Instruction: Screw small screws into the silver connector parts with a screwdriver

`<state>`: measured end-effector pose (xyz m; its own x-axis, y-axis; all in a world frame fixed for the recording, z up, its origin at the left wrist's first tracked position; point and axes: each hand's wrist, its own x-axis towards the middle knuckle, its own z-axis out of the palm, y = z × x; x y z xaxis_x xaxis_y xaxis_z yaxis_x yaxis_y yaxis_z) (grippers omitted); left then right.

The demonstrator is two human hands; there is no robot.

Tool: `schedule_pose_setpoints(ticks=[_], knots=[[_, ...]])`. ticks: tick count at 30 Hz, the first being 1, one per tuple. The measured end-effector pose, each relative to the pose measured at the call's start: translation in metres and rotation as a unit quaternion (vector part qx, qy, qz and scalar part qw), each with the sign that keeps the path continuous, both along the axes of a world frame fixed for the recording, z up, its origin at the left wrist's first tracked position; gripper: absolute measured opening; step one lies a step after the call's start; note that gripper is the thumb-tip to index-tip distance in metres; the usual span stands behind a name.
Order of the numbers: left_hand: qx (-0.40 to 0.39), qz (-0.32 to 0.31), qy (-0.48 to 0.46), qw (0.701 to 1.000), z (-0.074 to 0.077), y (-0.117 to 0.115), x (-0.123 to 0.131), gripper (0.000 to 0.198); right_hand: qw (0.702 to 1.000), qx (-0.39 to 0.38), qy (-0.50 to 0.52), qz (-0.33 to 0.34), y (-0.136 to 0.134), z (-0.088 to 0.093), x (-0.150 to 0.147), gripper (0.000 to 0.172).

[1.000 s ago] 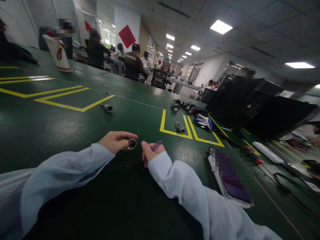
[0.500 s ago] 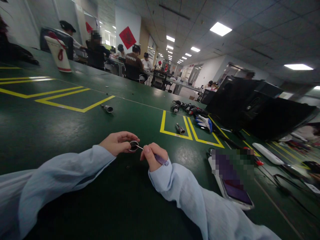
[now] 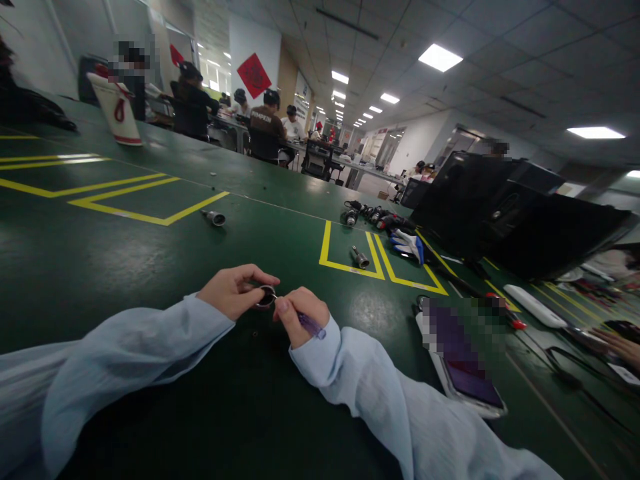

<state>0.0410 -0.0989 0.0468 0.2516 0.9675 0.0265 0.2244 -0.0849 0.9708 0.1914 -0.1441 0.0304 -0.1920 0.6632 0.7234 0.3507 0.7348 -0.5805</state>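
Note:
My left hand (image 3: 227, 293) is closed around a small round metal part (image 3: 267, 297) with a dark hollow opening, which faces my right hand. My right hand (image 3: 303, 312) grips a screwdriver (image 3: 313, 325) by its translucent purple handle. Only a short stretch of its thin shaft shows, and it reaches to the part's opening; the tip is hidden. Both hands are above the green table (image 3: 200, 400). Beyond them lie two similar metal socket-like pieces, one (image 3: 216, 218) at the left and another (image 3: 360, 257) inside a yellow tape outline.
To my right lies a phone (image 3: 473, 383) in a clear case, near cables and a white bar-shaped object (image 3: 535, 307). Farther back are a blue-and-white glove (image 3: 407, 245), black cabled items (image 3: 375, 215) and dark monitors. A white paper cup (image 3: 120, 113) stands far left. Another person's hand (image 3: 623, 347) shows at the right edge.
My right hand has moved slightly left, closer to the round part, and less of the screwdriver's shaft shows. Another person's hand has come into view at the right edge.

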Motion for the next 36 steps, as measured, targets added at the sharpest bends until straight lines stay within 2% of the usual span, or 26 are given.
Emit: schedule_pose_setpoints(ticks=[9, 14, 19, 22, 26, 30, 34, 36], knots=[[0.01, -0.001, -0.024, 1.0, 0.0022, -0.0035, 0.0015, 0.021, 0.998, -0.036, -0.041, -0.01, -0.0032, 0.0045, 0.0015, 0.031], [-0.021, -0.007, -0.041, 0.999, 0.0004, 0.0012, 0.0, 0.024, 0.999, -0.045, 0.007, -0.016, -0.0032, 0.0022, 0.0002, 0.032], [-0.04, 0.003, -0.048, 0.998, 0.0054, -0.0028, -0.0001, 0.025, 0.997, -0.069, 0.035, -0.003, -0.0028, 0.001, -0.0002, 0.035], [-0.032, 0.012, -0.061, 0.998, 0.0084, -0.0052, 0.0, 0.024, 0.996, -0.081, 0.041, 0.005, -0.0031, 0.0018, 0.0005, 0.036], [-0.033, 0.006, -0.033, 0.999, 0.0079, -0.0032, -0.0017, 0.023, 0.994, -0.102, 0.032, 0.012, -0.0036, 0.0029, 0.0015, 0.036], [-0.013, 0.008, -0.02, 1.0, 0.0051, -0.001, -0.0034, 0.023, 0.996, -0.081, 0.043, 0.012, -0.0037, 0.0029, 0.0016, 0.035], [-0.049, -0.006, -0.027, 0.998, 0.0047, -0.0003, -0.0032, 0.028, 0.995, -0.085, 0.044, 0.011, -0.0039, 0.0027, 0.0018, 0.035], [-0.041, 0.004, -0.038, 0.998, 0.006, -0.0018, -0.0023, 0.028, 0.995, -0.089, 0.042, 0.008, -0.0038, 0.0025, 0.0019, 0.036]])
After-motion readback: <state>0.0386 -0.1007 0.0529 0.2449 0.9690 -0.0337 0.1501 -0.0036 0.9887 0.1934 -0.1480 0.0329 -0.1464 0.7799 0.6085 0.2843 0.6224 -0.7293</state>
